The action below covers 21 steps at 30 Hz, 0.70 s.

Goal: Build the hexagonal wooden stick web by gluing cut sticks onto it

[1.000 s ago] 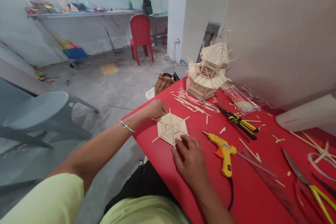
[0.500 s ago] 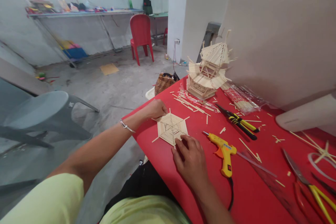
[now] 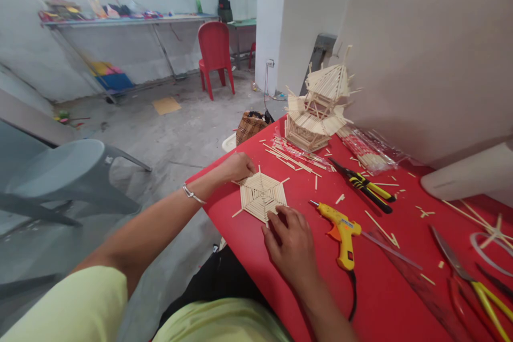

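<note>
A hexagonal panel of thin wooden sticks (image 3: 258, 197) lies flat on the red table, with spokes poking past its edge. My left hand (image 3: 239, 166) is closed at its upper-left corner, the fingers curled in around a spoke and their tips partly hidden. At the lower-right edge my right hand (image 3: 294, 238) has its bent fingers on the panel, thumb and index finger close about the bottom spoke. Just right of that hand lies a yellow hot glue gun (image 3: 340, 230), its nozzle pointing toward the panel and a clear glue stick (image 3: 393, 251) in its back.
Behind stands a tiered stick pagoda (image 3: 316, 109), beside loose sticks (image 3: 290, 157) and bagged sticks (image 3: 368, 149). Black-yellow pliers (image 3: 364, 187) and scissors (image 3: 460, 272) lie to the right, near a white roll (image 3: 468, 171). The red table's (image 3: 236, 240) edge runs along my left.
</note>
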Each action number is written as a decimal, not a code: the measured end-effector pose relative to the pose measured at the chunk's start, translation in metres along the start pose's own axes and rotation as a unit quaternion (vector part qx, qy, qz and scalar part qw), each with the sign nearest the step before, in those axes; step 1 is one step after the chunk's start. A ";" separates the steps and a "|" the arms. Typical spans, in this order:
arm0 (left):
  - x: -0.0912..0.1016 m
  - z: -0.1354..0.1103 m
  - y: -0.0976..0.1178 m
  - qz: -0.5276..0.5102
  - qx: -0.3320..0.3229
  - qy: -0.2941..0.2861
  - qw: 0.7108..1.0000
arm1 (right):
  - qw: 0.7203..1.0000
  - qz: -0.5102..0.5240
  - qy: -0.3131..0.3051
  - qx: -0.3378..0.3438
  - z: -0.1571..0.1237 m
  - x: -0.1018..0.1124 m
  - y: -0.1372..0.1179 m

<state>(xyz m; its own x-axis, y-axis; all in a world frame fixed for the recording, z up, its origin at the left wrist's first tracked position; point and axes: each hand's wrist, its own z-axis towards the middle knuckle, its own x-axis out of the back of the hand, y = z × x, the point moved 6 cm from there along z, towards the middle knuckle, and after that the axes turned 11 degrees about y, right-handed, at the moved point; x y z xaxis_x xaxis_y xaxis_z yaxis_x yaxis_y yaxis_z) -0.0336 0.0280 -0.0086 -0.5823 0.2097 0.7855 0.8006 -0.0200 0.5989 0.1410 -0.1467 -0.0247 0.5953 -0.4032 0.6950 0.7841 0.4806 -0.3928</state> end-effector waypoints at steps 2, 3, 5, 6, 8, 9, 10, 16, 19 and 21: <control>0.000 -0.002 0.000 -0.007 0.001 -0.002 1.000 | 1.000 -0.001 0.001 -0.001 0.000 0.000 0.000; 0.000 -0.003 0.001 -0.011 0.001 -0.003 1.000 | 1.000 -0.002 0.000 -0.001 0.000 0.000 0.000; 0.000 -0.004 0.001 -0.019 0.001 -0.006 1.000 | 1.000 0.000 -0.002 -0.001 -0.001 -0.001 0.000; 0.000 -0.005 0.001 -0.024 0.001 -0.008 1.000 | 1.000 0.001 -0.002 0.000 -0.001 -0.001 0.001; -0.001 -0.004 -0.001 -0.034 0.002 -0.011 0.999 | 1.000 0.002 0.001 0.003 -0.001 -0.001 0.001; -0.001 -0.004 -0.003 -0.038 0.003 -0.012 0.999 | 1.000 0.001 0.002 0.004 -0.001 -0.001 0.001; -0.002 -0.003 -0.004 -0.041 0.004 -0.013 0.999 | 1.000 0.000 0.002 0.004 -0.001 -0.001 0.001; -0.008 0.000 -0.015 -0.052 -0.017 -0.007 0.998 | 1.000 -0.007 -0.004 -0.011 0.003 0.001 -0.003; -0.010 0.003 -0.019 -0.052 -0.026 0.019 0.998 | 0.997 -0.044 0.034 -0.046 0.004 0.004 0.001; -0.010 0.003 -0.021 -0.053 -0.025 0.047 0.997 | 0.993 -0.081 0.051 -0.067 0.002 0.002 0.006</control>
<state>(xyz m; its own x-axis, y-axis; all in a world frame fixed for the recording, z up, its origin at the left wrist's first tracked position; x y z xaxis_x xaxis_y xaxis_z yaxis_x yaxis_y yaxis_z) -0.0446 0.0290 -0.0291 -0.6754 0.1208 0.7275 0.7276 -0.0514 0.6841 0.1464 -0.1432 -0.0242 0.4690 -0.5462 0.6941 0.8832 0.2974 -0.3628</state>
